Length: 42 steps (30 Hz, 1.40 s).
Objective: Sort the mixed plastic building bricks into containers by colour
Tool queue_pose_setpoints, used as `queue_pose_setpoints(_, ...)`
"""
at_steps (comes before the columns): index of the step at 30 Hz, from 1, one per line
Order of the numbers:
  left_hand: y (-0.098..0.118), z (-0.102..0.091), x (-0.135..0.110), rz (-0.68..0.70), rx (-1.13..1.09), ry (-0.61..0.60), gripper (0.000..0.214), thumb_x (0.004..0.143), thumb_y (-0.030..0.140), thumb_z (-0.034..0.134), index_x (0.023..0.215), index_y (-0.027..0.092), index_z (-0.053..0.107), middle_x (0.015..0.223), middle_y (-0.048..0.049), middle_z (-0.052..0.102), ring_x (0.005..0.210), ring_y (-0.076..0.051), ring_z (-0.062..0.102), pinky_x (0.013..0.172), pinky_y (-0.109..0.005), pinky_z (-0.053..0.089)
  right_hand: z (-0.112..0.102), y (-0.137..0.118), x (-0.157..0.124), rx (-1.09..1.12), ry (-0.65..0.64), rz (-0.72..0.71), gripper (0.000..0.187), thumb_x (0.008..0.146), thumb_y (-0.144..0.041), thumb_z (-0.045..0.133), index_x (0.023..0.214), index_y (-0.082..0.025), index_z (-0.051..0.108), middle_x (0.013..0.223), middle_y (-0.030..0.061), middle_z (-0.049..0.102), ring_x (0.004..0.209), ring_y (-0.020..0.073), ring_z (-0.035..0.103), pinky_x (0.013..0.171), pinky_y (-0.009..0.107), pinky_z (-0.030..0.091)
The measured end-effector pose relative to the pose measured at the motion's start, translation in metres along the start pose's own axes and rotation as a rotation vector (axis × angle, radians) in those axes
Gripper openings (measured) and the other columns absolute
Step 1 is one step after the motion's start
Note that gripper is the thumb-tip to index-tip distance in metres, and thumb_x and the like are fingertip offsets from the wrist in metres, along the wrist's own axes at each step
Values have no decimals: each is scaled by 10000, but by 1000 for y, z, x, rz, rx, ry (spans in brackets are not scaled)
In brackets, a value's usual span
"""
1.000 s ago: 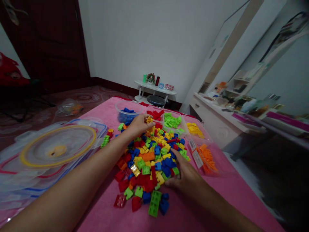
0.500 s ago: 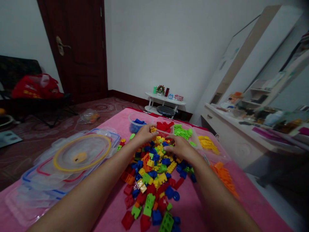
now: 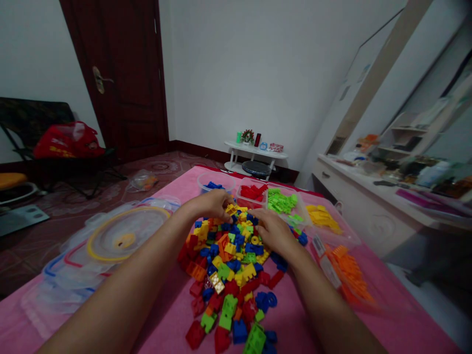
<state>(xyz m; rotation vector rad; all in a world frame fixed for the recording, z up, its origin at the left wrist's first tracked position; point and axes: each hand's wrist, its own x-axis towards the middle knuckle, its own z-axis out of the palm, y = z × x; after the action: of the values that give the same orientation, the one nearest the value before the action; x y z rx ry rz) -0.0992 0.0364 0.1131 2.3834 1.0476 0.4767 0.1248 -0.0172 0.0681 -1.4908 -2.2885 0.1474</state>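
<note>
A mixed heap of toy building bricks (image 3: 236,265) in red, yellow, blue, green and orange spreads over the pink-covered table (image 3: 165,319). My left hand (image 3: 216,204) is at the heap's far side, with its fingers closed around a yellow building brick (image 3: 231,209). Facing it from the right, my right hand (image 3: 275,230) rests at the heap's edge, thumb and fingers apart. Its fingertips are partly hidden among the bricks. Just beyond my hands are a round clear tub of blue bricks (image 3: 214,185) and a clear box with red bricks (image 3: 253,191) and green bricks (image 3: 282,200).
Yellow bricks (image 3: 323,218) and orange bricks (image 3: 348,273) lie in clear containers along the right side. Clear plastic lids (image 3: 110,236) with coloured rims are stacked at the left. A white dresser (image 3: 368,196) stands beyond the table's right edge.
My left hand has come down slightly toward the heap with the yellow building brick. My right hand has shifted a little down, at the heap's right side. The camera view has tilted slightly.
</note>
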Motion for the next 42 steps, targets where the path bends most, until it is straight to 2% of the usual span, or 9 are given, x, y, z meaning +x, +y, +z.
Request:
queue_pose_setpoints(3, 7, 7, -2, 34, -15, -126, 145, 529, 235, 743, 633, 172, 663, 509, 52, 547, 465, -94, 416, 459, -217, 245, 13, 0, 0, -76, -57, -61, 606, 770, -47, 426, 1347, -219, 489, 1390, 62, 483, 1229, 203, 432, 1030, 347, 312)
queue_pose_setpoints(5, 11, 14, -2, 6, 11, -148, 159, 501, 194, 747, 640, 181, 671, 515, 49, 565, 459, -98, 417, 453, -220, 239, 16, 0, -1, -113, -68, -44, 592, 773, -37, 412, 1324, -228, 512, 1352, 63, 513, 1200, 203, 448, 1004, 345, 325)
queue_pose_setpoints(10, 18, 24, 0, -1, 78, -108, 168, 468, 208, 758, 590, 182, 645, 487, 48, 539, 441, -100, 399, 456, -234, 236, 7, -2, -1, -217, -12, 25, 387, 770, -96, 494, 1089, -231, 668, 1054, 74, 638, 1052, 227, 509, 927, 338, 355)
queue_pose_setpoints(15, 15, 24, 4, 3, 98, -48, 209, 508, 272, 748, 491, 168, 567, 432, 47, 459, 425, -93, 353, 454, -244, 219, 2, -3, -2, -225, -29, 84, 344, 763, -155, 556, 1067, -258, 679, 1046, 54, 656, 1047, 222, 531, 905, 314, 368)
queue_pose_setpoints(20, 7, 28, 12, -116, -355, 40, 293, 626, 414, 687, 642, 130, 620, 528, 22, 517, 457, -86, 408, 441, -209, 287, -2, 3, -2, -133, 19, 142, 293, 789, -163, 508, 993, -246, 701, 1022, 31, 686, 963, 188, 597, 836, 284, 413)
queue_pose_setpoints(24, 5, 33, 14, -269, -737, 102, 444, 586, 510, 723, 786, 124, 634, 611, 14, 550, 504, -83, 457, 446, -185, 325, -6, 8, 2, 42, 104, 169, 285, 751, -154, 511, 946, -193, 715, 916, 33, 713, 808, 169, 623, 758, 275, 451)
queue_pose_setpoints(31, -1, 33, 14, -123, -649, -66, 257, 583, 349, 763, 663, 123, 670, 573, 8, 592, 515, -84, 487, 498, -198, 376, -22, 2, 2, 201, 61, 188, 299, 712, -167, 518, 921, -184, 732, 844, 28, 719, 702, 160, 618, 672, 267, 461)
queue_pose_setpoints(36, 4, 31, 20, -60, -647, 171, 117, 610, 179, 700, 707, 117, 680, 648, -3, 645, 604, -101, 565, 601, -210, 442, -23, 6, 2, 203, 88, 222, 312, 720, -166, 530, 970, -153, 716, 863, 47, 717, 709, 163, 622, 663, 262, 461)
queue_pose_setpoints(42, 18, 37, 22, -286, -1022, 292, 212, 672, 75, 597, 877, 124, 613, 699, -25, 654, 589, -107, 604, 573, -222, 487, -8, 9, 1, 24, 49, 177, 371, 711, -107, 481, 976, -192, 726, 935, 38, 721, 815, 168, 635, 764, 270, 457)
